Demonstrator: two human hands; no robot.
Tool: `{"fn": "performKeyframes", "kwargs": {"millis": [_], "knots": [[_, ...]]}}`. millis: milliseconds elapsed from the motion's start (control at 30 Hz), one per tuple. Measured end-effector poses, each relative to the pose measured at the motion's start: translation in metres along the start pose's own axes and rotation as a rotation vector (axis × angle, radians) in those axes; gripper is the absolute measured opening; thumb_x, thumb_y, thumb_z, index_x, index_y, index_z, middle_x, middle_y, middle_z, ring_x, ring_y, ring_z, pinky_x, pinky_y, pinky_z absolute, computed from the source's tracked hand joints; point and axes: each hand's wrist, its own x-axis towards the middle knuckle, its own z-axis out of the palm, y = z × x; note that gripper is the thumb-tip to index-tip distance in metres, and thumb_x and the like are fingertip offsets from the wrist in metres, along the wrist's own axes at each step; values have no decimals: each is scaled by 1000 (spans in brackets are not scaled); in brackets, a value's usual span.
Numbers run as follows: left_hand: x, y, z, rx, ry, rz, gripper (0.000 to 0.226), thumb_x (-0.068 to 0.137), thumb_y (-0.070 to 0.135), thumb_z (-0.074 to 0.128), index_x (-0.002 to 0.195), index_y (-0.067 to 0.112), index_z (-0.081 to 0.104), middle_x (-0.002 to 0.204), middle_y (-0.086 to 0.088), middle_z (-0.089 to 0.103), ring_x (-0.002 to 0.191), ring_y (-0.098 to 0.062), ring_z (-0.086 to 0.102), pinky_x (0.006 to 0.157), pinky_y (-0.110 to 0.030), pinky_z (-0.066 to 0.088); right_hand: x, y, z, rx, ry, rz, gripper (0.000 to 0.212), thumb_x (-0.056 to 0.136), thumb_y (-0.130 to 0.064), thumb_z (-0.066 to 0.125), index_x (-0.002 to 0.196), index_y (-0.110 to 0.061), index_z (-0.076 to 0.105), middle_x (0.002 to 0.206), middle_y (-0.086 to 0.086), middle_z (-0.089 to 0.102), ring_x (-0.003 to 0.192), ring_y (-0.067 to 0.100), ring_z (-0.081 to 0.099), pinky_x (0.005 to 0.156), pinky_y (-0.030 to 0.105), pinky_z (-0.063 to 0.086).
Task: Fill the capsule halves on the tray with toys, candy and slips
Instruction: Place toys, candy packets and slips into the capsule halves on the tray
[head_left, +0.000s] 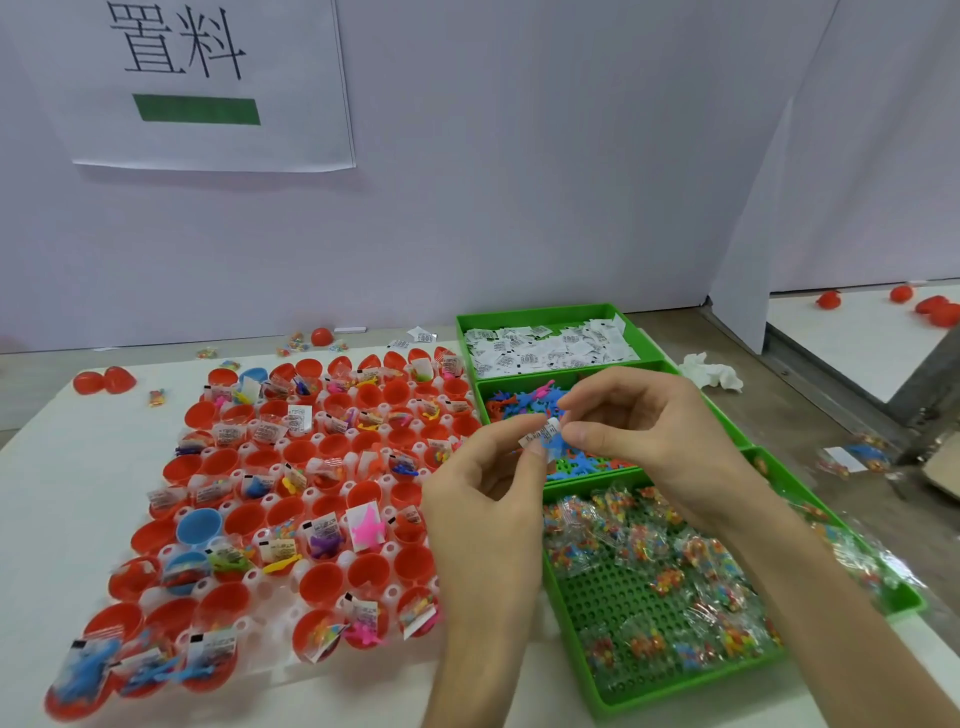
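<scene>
**Slip and toy held above the supply box.** Both hands are raised over the middle compartment of the green plastic three-compartment box (563, 623), which stands toward the right edge of the tabletop. The left hand (483, 483) pinches a small white printed paper slip (540, 432) between thumb and forefinger. The right hand (644, 431) closes thumb and forefinger on the slip's other end, with a soft blue rubbery toy figure (557, 446) caught just beneath (which fingers bear on the toy cannot be told).

The white plastic tray (392, 592) lies left of centre on the tabletop. Its red plastic capsule halves (322, 577) stand open side up, many filled, several near its right edge bare.

Handling, as judged:
- **Slip:** it is nearly weightless and creases readily, so a light pinch at one edge suffices.
- **Toy:** it looks limp and tacky, and is best taken by its body.
- **Clear candy packets** (649, 545): those in the near compartment look crinkly and slippery, so grip a sealed end.
</scene>
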Motion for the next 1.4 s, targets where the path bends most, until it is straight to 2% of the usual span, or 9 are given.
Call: {"fn": "performKeyframes", "kwargs": {"millis": [200, 433, 600, 700, 933, 1033, 1133, 1267, 1400], "knots": [[-4, 2, 2, 41, -30, 35, 22, 92, 7, 63, 97, 25, 76, 86, 14, 76, 82, -3, 71, 71, -13, 54, -1, -1, 2, -45, 26, -36, 19, 69, -15, 82, 86, -22, 77, 79, 3, 72, 74, 14, 68, 66, 20, 54], [-3, 0, 0, 29, -12, 37, 28, 85, 4, 72, 105, 24, 74, 88, 9, 76, 83, -5, 72, 73, -17, 56, -1, 1, 4, -154, 7, 14, 16, 80, -30, 81, 94, -22, 77, 89, 3, 76, 83, 19, 73, 77, 30, 59], [2, -2, -5, -4, 39, 52, 18, 80, 1, 76, 85, 18, 75, 87, -3, 74, 76, -14, 73, 68, -20, 56, -2, -1, 11, -105, 15, -36, 13, 77, -22, 78, 87, -14, 75, 83, 3, 76, 78, 13, 74, 71, 19, 54], [10, 6, -15, 7, -56, -5, 15, 79, 3, 77, 81, 18, 75, 80, -4, 74, 73, -16, 73, 67, -25, 57, -3, -3, 12, -89, 20, -67, 10, 76, -17, 77, 83, -11, 73, 79, 3, 76, 75, 14, 73, 70, 19, 55], [18, 22, -66, 855, -417, 122, 44, 79, 33, 77, 117, 42, 57, 97, 28, 64, 98, 8, 57, 89, -26, 48, -9, -6, 13, -445, -247, -24, 11, 81, -13, 81, 79, -21, 75, 77, -8, 74, 72, 6, 70, 71, 14, 52], [8, 24, -69, 1078, -537, 134, 57, 81, 40, 70, 127, 52, 39, 102, 35, 59, 109, 10, 51, 108, -30, 27, -13, -6, 21, -538, -381, -25, 16, 80, -16, 82, 76, -29, 73, 74, -17, 71, 72, 2, 67, 68, 8, 46], [-2, 17, -68, 1150, -588, 97, 64, 81, 48, 65, 128, 57, 22, 111, 37, 58, 116, 11, 44, 112, -34, 9, -14, -4, 24, -584, -413, -11, 10, 80, -17, 83, 78, -23, 76, 71, -19, 70, 71, 2, 66, 67, 10, 46], [-6, 10, -64, 1242, -580, 127, 71, 79, 57, 62, 127, 59, 10, 114, 33, 58, 117, 5, 37, 108, -36, 9, -14, -3, 24, -618, -465, 8, 4, 81, -19, 82, 82, -20, 78, 75, -11, 72, 74, 5, 67, 70, 15, 50], [-5, 3, -63, 1281, -577, 146, 66, 82, 58, 57, 134, 54, 16, 118, 30, 58, 121, -1, 37, 101, -36, 8, -15, -1, 26, -640, -509, 7, 6, 81, -20, 81, 81, -25, 77, 77, -16, 71, 77, 2, 66, 71, 15, 50]]}}
